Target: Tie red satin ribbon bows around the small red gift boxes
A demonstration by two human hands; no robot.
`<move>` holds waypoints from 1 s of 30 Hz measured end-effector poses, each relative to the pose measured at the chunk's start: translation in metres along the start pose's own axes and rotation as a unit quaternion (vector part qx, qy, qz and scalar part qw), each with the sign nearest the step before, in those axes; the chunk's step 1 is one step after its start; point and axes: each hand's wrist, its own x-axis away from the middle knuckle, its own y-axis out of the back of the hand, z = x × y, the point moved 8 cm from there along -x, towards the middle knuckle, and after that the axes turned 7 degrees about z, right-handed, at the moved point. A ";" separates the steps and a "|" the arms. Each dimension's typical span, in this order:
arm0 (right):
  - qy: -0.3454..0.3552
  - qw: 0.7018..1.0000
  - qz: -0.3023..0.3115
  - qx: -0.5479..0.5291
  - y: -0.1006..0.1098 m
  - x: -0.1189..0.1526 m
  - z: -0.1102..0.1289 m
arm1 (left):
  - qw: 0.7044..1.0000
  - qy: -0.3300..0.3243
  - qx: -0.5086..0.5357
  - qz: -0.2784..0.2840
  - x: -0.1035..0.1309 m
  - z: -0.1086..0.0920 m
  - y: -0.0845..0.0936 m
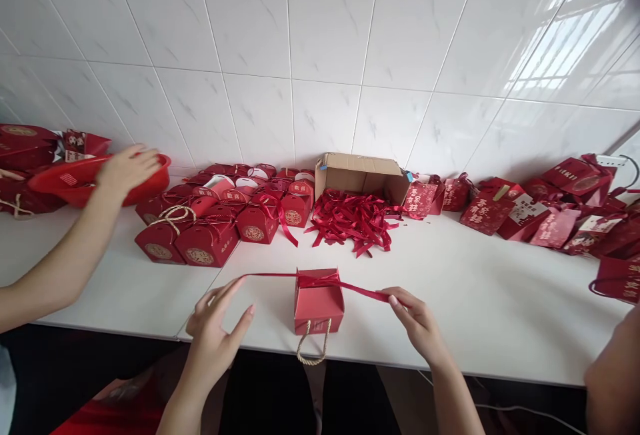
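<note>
A small red gift box (319, 308) stands in front of me near the table's front edge, with a twisted rope handle (313, 355) hanging over the edge. Across its top lies a red ribbon (360, 288), gathered at the middle and stretched out to both sides. My right hand (413, 322) pinches the ribbon's right end between thumb and fingers. The left end runs to the fingers of my left hand (217, 325), whose thumb is spread apart; the ribbon seems caught between the other fingers, though their exact grip is hidden.
Behind the box lies a heap of red ribbons (355, 222) spilling from a cardboard box (365, 175). Finished-looking red boxes (207, 238) stand to its left; red bags (487, 205) line the right. Another person's hand (127, 168) reaches over a red basin (65, 182). A person's arm (615, 368) shows at right.
</note>
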 end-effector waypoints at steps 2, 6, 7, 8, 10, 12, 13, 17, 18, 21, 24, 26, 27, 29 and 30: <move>-0.028 1.000 0.007 0.001 -0.002 0.006 -0.010 | 0.998 0.009 0.024 0.050 0.007 0.009 -0.015; -0.059 0.996 -0.003 -0.074 -0.014 0.005 -0.024 | 0.995 0.047 0.055 0.071 0.006 0.011 -0.028; -0.062 0.991 -0.014 -0.115 -0.019 0.002 -0.027 | 0.994 0.057 0.070 0.061 0.002 0.009 -0.029; -0.062 0.984 -0.028 -0.164 -0.023 -0.001 -0.030 | 0.992 0.061 0.091 0.056 -0.002 0.005 -0.030; -0.056 0.961 -0.051 -0.265 -0.034 -0.009 -0.033 | 0.986 0.043 0.147 0.068 -0.014 -0.008 -0.037; -0.041 0.939 -0.067 -0.334 -0.045 -0.018 -0.032 | 0.982 -0.005 0.169 0.082 -0.025 -0.027 -0.042; -0.033 0.934 -0.075 -0.349 -0.049 -0.022 -0.030 | 0.983 -0.030 0.158 0.082 -0.030 -0.038 -0.043; -0.002 0.947 -0.079 -0.312 -0.058 -0.031 -0.012 | 0.991 -0.098 0.071 0.054 -0.042 -0.068 -0.038; 0.005 0.956 -0.067 -0.285 -0.060 -0.032 -0.006 | 0.991 -0.113 0.056 0.050 -0.043 -0.073 -0.036; 0.018 0.980 -0.046 -0.194 -0.061 -0.032 0.009 | 0.987 -0.142 0.046 0.058 -0.045 -0.081 -0.034; 0.031 0.988 -0.049 -0.145 -0.059 -0.030 0.018 | 0.981 -0.102 0.115 0.120 -0.047 -0.077 -0.042; 0.042 0.990 -0.051 -0.126 -0.060 -0.028 0.022 | 0.970 -0.065 0.172 0.162 -0.046 -0.075 -0.050; 0.044 0.991 -0.053 -0.116 -0.060 -0.027 0.023 | 0.964 -0.054 0.194 0.176 -0.045 -0.076 -0.054; 0.044 0.993 -0.059 -0.093 -0.062 -0.026 0.025 | 0.953 -0.046 0.226 0.194 -0.043 -0.078 -0.060; 0.042 0.994 -0.061 -0.082 -0.062 -0.025 0.025 | 0.949 -0.044 0.236 0.203 -0.043 -0.079 -0.062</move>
